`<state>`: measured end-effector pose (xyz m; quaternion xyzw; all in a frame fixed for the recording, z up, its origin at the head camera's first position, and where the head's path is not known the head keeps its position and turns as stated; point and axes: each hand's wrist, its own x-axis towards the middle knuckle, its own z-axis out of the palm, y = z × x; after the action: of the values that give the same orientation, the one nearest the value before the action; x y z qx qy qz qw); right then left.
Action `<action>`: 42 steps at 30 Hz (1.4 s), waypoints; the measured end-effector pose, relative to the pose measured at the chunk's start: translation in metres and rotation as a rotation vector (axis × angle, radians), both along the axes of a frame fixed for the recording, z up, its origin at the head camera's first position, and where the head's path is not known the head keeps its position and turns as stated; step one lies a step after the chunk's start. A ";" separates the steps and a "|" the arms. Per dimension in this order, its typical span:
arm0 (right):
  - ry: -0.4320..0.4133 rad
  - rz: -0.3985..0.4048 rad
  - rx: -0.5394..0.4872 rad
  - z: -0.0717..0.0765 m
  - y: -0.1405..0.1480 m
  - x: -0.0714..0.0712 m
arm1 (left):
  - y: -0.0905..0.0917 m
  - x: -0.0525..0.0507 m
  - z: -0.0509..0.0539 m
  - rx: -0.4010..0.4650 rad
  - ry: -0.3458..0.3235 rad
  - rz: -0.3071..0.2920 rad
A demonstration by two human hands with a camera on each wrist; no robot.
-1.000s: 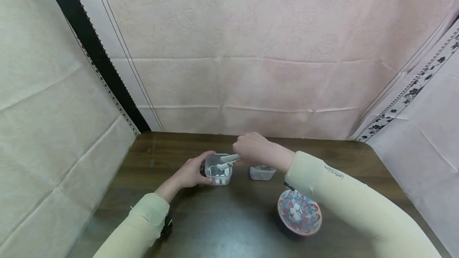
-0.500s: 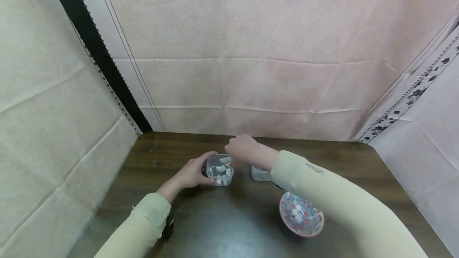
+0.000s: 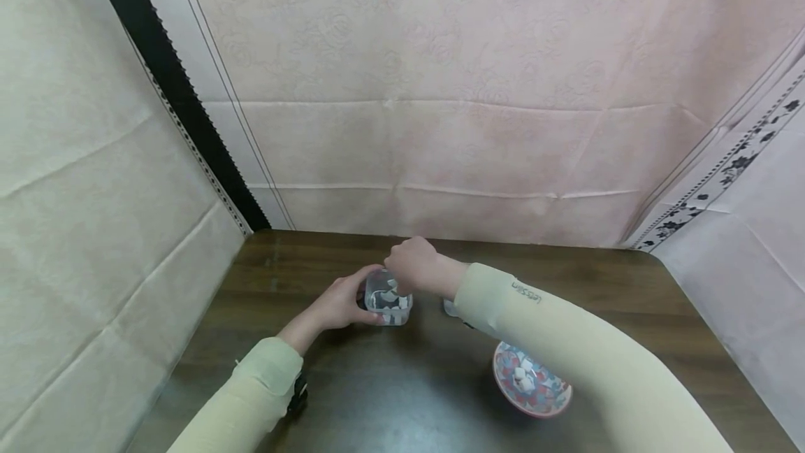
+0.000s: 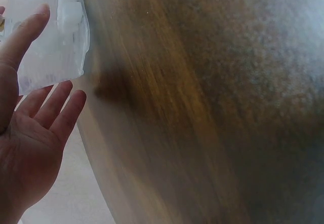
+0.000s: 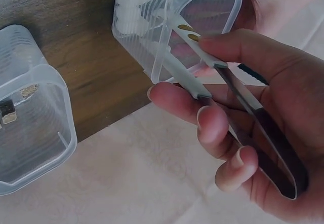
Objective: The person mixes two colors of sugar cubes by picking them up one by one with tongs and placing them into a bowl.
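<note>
My left hand [image 3: 342, 303] grips a clear plastic container [image 3: 397, 316] from its left side, thumb in front and fingers behind; white pieces [image 5: 132, 11] lie inside it. In the left wrist view the thumb of that hand [image 4: 38, 138] lies along the container's wall [image 4: 50, 67]. Held between the thumb and fingers of my right hand [image 5: 253, 112] are metal tongs [image 5: 276, 138] with pale tips, which reach into this container's mouth. From above, the right hand [image 3: 416, 265] covers most of the tongs and part of the rim.
A second clear container [image 5: 48, 82] with dark and tan pieces stands to the right, mostly behind my right wrist in the head view. A patterned bowl [image 3: 547, 397] holding white pieces is nearer, partly under the right sleeve. Pale cloth [image 3: 402, 145] hangs behind the wooden table [image 3: 251, 285].
My right hand has moved left with the tongs, over the container that my left hand grips. The left hand keeps its hold. My right forearm now covers more of the second container.
</note>
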<state>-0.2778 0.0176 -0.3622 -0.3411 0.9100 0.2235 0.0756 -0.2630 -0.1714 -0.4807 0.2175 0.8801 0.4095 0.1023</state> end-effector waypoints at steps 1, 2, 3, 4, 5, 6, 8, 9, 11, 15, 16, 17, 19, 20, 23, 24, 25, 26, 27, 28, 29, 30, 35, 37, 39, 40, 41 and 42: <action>0.001 0.000 0.002 -0.001 -0.001 0.000 | 0.000 0.000 0.000 0.001 0.001 -0.001; 0.003 -0.001 0.004 -0.001 -0.002 0.000 | 0.000 0.000 0.000 0.001 0.003 -0.002; 0.004 -0.002 0.007 -0.002 -0.002 0.000 | 0.000 0.000 0.000 -0.001 0.004 -0.002; 0.006 -0.003 0.009 -0.002 -0.003 0.000 | 0.000 0.000 0.000 -0.001 0.005 -0.001; 0.010 -0.003 0.014 -0.003 -0.004 0.000 | 0.000 0.000 0.000 -0.002 0.004 0.000; 0.014 -0.004 0.019 -0.003 -0.005 0.000 | 0.000 0.000 0.000 -0.003 0.006 0.000; 0.020 -0.006 0.031 -0.003 -0.007 0.000 | 0.000 0.000 0.001 -0.006 0.005 0.002; 0.023 -0.007 0.038 -0.003 -0.008 0.000 | 0.000 0.000 0.001 -0.006 0.006 0.001; 0.032 -0.003 0.060 -0.003 -0.010 0.000 | 0.000 0.000 0.001 -0.004 0.007 -0.008; 0.026 -0.001 0.098 -0.003 -0.012 0.000 | 0.000 0.000 0.001 -0.006 0.012 -0.023; 0.025 -0.001 0.102 -0.004 -0.012 0.000 | 0.000 0.000 0.001 -0.006 0.011 -0.026; 0.020 -0.004 0.101 -0.004 -0.012 0.000 | 0.000 0.000 0.001 -0.006 0.011 -0.026; 0.015 -0.010 0.095 -0.005 -0.012 -0.001 | 0.000 0.001 0.001 -0.002 0.007 -0.026; 0.014 -0.011 0.090 -0.006 -0.012 -0.002 | 0.000 0.001 0.001 0.001 0.003 -0.026; 0.007 -0.014 0.082 -0.007 -0.012 -0.003 | 0.000 0.001 0.001 0.006 0.003 -0.030; 0.005 -0.014 0.082 -0.008 -0.012 -0.003 | 0.000 0.001 0.001 0.010 0.004 -0.032; 0.004 -0.013 0.081 -0.008 -0.012 -0.003 | 0.000 0.001 0.001 0.012 0.006 -0.033; 0.004 -0.012 0.081 -0.008 -0.012 -0.003 | 0.000 0.001 0.001 0.014 0.007 -0.035; 0.003 -0.010 0.082 -0.008 -0.012 -0.003 | 0.000 0.001 0.000 0.013 0.010 -0.036; 0.003 -0.007 0.081 -0.008 -0.012 -0.003 | 0.000 0.001 0.000 0.014 0.011 -0.036; 0.002 -0.002 0.082 -0.007 -0.012 -0.002 | 0.000 0.001 0.000 0.013 0.012 -0.034; 0.001 0.002 0.080 -0.007 -0.012 -0.002 | 0.000 0.000 0.000 0.011 0.011 -0.032; 0.004 0.034 0.061 -0.002 -0.010 -0.001 | 0.000 0.000 0.001 -0.011 0.019 -0.018; 0.006 0.044 0.046 0.000 -0.009 -0.002 | 0.000 0.000 0.001 -0.019 0.023 -0.013; 0.000 0.052 0.029 0.002 -0.007 -0.002 | 0.000 0.001 0.001 -0.022 0.025 -0.010; -0.006 0.052 0.020 0.003 -0.005 -0.001 | 0.000 0.001 0.002 -0.023 0.025 -0.008; -0.012 0.052 0.010 0.005 -0.004 -0.001 | 0.001 0.001 0.001 -0.021 0.024 -0.008; -0.019 0.049 -0.002 0.007 -0.002 0.000 | 0.001 0.001 0.001 -0.019 0.024 -0.009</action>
<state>-0.2780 0.0152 -0.3555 -0.3654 0.9008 0.2213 0.0784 -0.2623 -0.1706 -0.4795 0.2252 0.8842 0.3980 0.0954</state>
